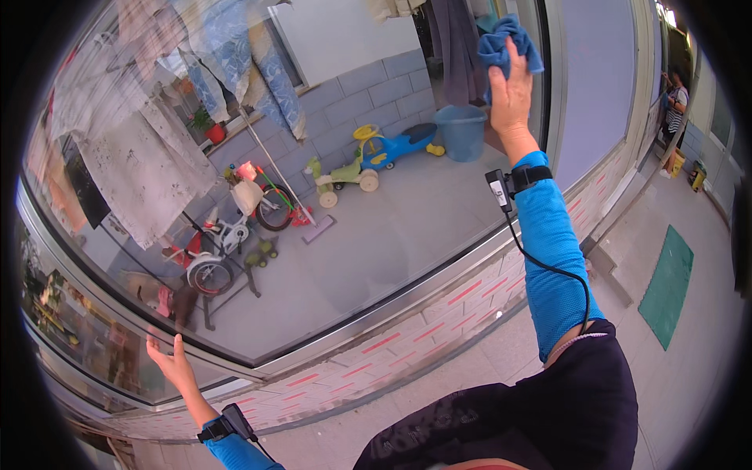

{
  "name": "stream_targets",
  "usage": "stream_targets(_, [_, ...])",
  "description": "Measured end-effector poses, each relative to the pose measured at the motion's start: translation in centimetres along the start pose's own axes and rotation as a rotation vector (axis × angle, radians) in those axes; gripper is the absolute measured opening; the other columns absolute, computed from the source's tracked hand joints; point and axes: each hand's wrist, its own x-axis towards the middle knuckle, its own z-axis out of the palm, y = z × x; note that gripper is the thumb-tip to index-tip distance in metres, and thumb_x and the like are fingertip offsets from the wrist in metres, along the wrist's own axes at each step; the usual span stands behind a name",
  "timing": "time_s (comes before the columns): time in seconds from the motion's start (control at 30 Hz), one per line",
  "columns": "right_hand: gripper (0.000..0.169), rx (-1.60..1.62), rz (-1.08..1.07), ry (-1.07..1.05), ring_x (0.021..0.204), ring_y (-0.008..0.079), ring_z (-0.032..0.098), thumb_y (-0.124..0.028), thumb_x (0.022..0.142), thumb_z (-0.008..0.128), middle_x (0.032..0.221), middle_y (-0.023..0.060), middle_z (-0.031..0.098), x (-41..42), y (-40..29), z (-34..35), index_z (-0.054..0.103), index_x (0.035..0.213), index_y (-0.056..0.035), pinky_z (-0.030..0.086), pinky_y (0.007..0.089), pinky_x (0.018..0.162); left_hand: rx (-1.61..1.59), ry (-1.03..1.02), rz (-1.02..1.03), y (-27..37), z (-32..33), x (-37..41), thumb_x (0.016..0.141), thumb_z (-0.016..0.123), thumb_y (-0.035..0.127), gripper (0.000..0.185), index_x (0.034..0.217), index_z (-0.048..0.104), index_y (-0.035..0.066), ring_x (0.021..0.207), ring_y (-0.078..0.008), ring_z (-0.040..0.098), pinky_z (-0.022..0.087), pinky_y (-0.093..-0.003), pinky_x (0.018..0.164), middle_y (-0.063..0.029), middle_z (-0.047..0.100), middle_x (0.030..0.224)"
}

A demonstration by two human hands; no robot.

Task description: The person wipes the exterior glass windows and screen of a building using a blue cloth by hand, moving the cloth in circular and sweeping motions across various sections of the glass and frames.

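Observation:
My right hand point(512, 100) presses a crumpled blue cloth point(510, 46) to the upper right part of a large window pane point(364, 276), close to its metal side frame point(543, 76). The fingers lie over the cloth, so part of it is hidden. Lower left, my left hand point(173, 361) is raised at the window's corner frame point(202, 352), fingers apart and nothing in it. Whether its fingertips touch the frame I cannot tell. Both forearms wear blue sleeves with a strapped-on black device.
Behind the glass are a child's bicycle point(217, 252), a flat mop point(319, 229), ride-on toys point(399, 144), a blue bucket point(461, 132) and hanging cloths point(141, 170). Below runs a brick-patterned wall point(411, 329). A green mat point(667, 288) lies right; a person point(675, 111) stands beyond.

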Motion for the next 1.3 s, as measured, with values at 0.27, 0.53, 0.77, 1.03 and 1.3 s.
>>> stream_targets(0.27, [0.054, -0.015, 0.475, 0.179, 0.128, 0.0376, 0.041, -0.029, 0.096, 0.049, 0.133, 0.0173, 0.05, -6.7, 6.2, -0.9, 0.043, 0.142, -0.0031, 0.027, 0.0438, 0.11, -0.012, -0.002, -0.02, 1.0, 0.1, 0.6, 0.084, 0.074, 0.016, 0.072, 0.141, 0.034, -0.004, 0.132, -0.03, 0.043, 0.031, -0.0389, 0.11, -0.0195, 0.043, 0.142])
stream_targets(0.53, [0.052, 0.021, 0.104, 0.065, 0.122, 0.0308, 0.046, -0.028, 0.093, 0.056, 0.127, 0.0111, 0.053, -3.1, -16.0, 5.5, 0.047, 0.14, -0.0082, 0.023, 0.0496, 0.111, -0.142, -0.001, 0.008, 1.8, 0.2, -0.7, 0.081, 0.078, 0.018, 0.077, 0.141, 0.034, -0.004, 0.135, -0.0299, 0.04, 0.029, -0.0378, 0.111, -0.0196, 0.042, 0.143])
stream_targets(0.77, [0.063, 0.255, -0.151, -0.194, 0.126, 0.0319, 0.047, -0.026, 0.079, 0.07, 0.135, 0.0116, 0.052, -8.1, -43.7, 9.9, 0.051, 0.138, -0.0144, 0.027, 0.0496, 0.11, 0.031, 0.023, -0.003, 3.6, -1.5, -1.2, 0.078, 0.079, 0.024, 0.082, 0.142, 0.032, 0.003, 0.127, -0.0338, 0.047, 0.043, -0.042, 0.1, -0.0163, 0.041, 0.141])
stream_targets(1.03, [0.05, 0.76, -0.339, -0.305, 0.125, 0.0271, 0.051, -0.016, 0.078, 0.057, 0.129, 0.0097, 0.059, -17.2, -55.8, 13.3, 0.06, 0.127, -0.0102, 0.031, 0.0468, 0.114, -0.005, -0.007, 0.069, 3.2, -0.3, -1.2, 0.076, 0.08, 0.018, 0.081, 0.14, 0.035, 0.003, 0.125, -0.0357, 0.048, 0.042, -0.0411, 0.101, -0.0184, 0.045, 0.137])
stream_targets(1.3, [0.057, 0.418, -0.371, -0.267, 0.128, 0.0295, 0.048, -0.022, 0.075, 0.067, 0.134, 0.011, 0.054, -10.8, -40.8, 8.2, 0.057, 0.132, -0.0186, 0.03, 0.0504, 0.113, -0.068, 0.002, 0.04, 1.6, -0.4, -0.8, 0.081, 0.075, 0.014, 0.078, 0.143, 0.032, -0.002, 0.133, -0.0329, 0.042, 0.034, -0.0425, 0.11, -0.0194, 0.04, 0.144])
